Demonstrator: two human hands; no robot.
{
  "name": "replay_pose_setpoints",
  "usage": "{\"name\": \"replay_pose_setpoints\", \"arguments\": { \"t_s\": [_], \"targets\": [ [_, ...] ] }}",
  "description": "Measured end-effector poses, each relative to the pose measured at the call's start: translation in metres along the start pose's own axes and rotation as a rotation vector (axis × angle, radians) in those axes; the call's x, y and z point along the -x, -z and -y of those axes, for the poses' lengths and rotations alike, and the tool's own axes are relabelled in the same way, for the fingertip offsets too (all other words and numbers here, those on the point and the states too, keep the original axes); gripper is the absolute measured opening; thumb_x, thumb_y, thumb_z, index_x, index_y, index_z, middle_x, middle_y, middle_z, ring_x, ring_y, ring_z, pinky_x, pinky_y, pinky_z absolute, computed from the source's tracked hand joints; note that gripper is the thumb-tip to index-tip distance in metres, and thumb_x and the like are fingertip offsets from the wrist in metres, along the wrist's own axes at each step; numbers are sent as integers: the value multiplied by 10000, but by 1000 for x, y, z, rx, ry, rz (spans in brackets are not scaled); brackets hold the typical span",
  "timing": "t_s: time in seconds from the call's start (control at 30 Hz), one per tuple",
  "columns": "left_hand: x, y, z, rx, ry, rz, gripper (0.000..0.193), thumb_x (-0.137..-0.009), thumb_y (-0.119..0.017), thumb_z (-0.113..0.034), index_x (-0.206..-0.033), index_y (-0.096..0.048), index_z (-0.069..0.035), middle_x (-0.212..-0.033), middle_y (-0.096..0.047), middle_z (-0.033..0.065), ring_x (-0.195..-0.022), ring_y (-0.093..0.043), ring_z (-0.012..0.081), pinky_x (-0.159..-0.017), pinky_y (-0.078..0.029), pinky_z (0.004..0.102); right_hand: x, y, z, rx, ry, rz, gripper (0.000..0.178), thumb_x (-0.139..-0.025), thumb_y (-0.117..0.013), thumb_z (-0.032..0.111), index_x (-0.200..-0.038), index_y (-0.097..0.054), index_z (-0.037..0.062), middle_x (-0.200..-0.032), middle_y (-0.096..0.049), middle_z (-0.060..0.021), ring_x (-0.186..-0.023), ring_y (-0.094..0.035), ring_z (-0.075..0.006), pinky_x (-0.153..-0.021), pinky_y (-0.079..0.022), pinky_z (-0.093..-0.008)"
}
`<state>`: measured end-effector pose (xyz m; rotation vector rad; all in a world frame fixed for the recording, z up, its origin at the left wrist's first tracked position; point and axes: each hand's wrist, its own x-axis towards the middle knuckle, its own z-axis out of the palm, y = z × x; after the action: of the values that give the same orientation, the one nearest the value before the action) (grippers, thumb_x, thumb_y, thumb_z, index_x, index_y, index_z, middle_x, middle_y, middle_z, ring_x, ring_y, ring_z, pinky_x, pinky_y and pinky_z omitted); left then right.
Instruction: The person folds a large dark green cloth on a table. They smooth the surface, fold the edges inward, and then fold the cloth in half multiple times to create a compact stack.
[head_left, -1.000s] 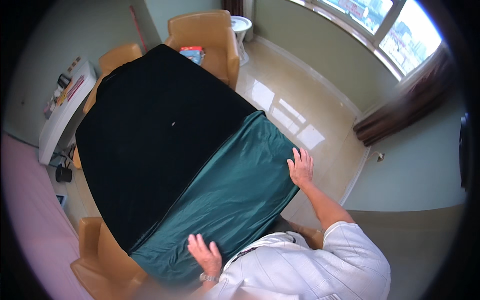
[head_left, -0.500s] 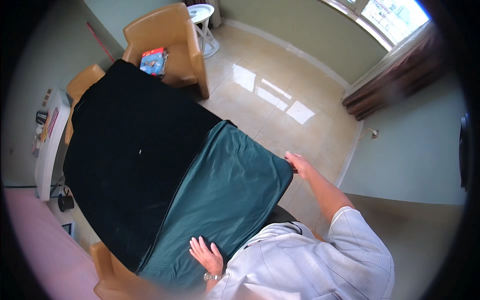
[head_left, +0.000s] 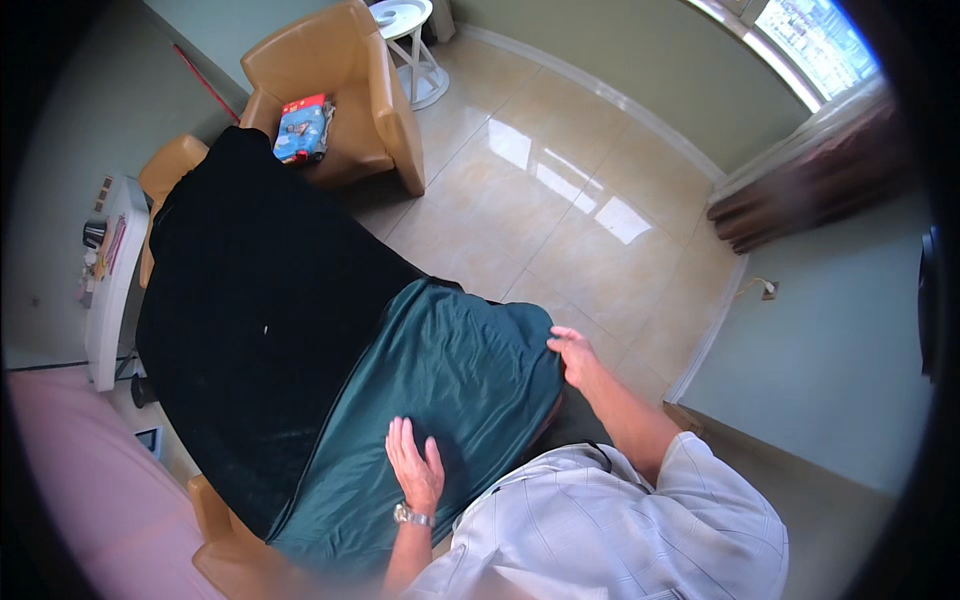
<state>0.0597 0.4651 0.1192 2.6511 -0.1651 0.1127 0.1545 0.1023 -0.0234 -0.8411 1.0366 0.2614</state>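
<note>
A large black cloth (head_left: 270,300) lies spread in front of me, with a smooth dark-green section (head_left: 400,370) on the side nearest me. A thin dark edge divides the two colours. My left hand (head_left: 414,466), with a metal watch on its wrist, is over the green section, palm down and fingers stretched out. At the green section's right corner, my right hand (head_left: 573,356) pinches the fabric edge between thumb and fingers. The cloth bunches into folds near that grip. What supports the cloth underneath is mostly hidden.
A tan armchair (head_left: 330,100) holding a red-and-blue printed package (head_left: 304,129) stands at the far side, beside a round white side table (head_left: 402,18). A white desk (head_left: 116,290) with small items is at left, above pink fabric (head_left: 85,470). Another tan chair (head_left: 215,520) sits lower left.
My right hand has drawn the green corner inward, to the left and slightly nearer, and the fabric has rumpled. My left hand has shifted farther from me over the cloth.
</note>
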Motion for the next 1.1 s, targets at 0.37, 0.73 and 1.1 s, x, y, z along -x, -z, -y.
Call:
{"name": "replay_pose_setpoints", "arguments": {
  "t_s": [0.37, 0.73, 1.1],
  "targets": [
    [-282, -58, -57, -531, -223, 265, 428, -976, -716, -327, -1305, -697, -53, -1555, -510, 220, -1513, -389, 405, -1242, -264, 638, 6, 10, 28, 67, -297, 158, 432, -929, -583, -148, -1287, -629, 89, -1064, -652, -71, -890, -689, -205, -739, -625, -386],
    [-354, -76, -74, -257, -351, 551, 89, -961, -721, -161, -919, -678, -96, -821, -722, 107, -892, -722, 327, -807, -557, 452, 7, 16, 37, 121, -277, 123, 402, -893, -626, -136, -1241, -644, 64, -898, -649, -45, -612, -573, -136, -512, -481, -283],
    [-360, -111, -43, -311, -342, 534, 100, -985, -705, -224, -968, -649, -144, -818, -711, 56, -846, -697, 268, -786, -492, 456, 5, 25, 24, 271, -195, 61, 378, -853, -681, -123, -1193, -686, 43, -791, -580, -27, -566, -542, -133, -504, -456, -288]
  ]
}}
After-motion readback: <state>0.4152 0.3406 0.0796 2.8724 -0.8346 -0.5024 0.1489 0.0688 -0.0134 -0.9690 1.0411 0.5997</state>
